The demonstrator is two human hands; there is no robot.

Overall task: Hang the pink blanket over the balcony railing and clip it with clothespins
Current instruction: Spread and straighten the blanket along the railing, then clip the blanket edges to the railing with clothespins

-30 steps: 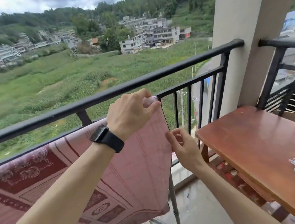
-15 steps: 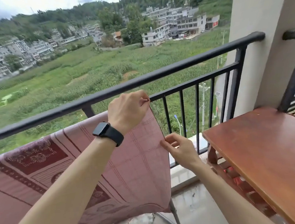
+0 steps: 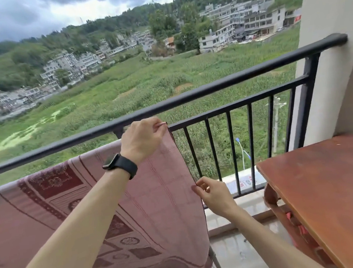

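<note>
Head view: left hand [image 3: 142,139] pinches the pink blanket [image 3: 155,199] by its top corner; railing [image 3: 210,86] just above that grip. Right hand [image 3: 215,196] pinches the edge below. Draping step; next, the corner probably goes over the rail.

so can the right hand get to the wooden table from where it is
Probably yes. The right hand pinches the side edge of the pink blanket, and the wooden table stands close to its right with nothing between. It would have to let go first.
</note>
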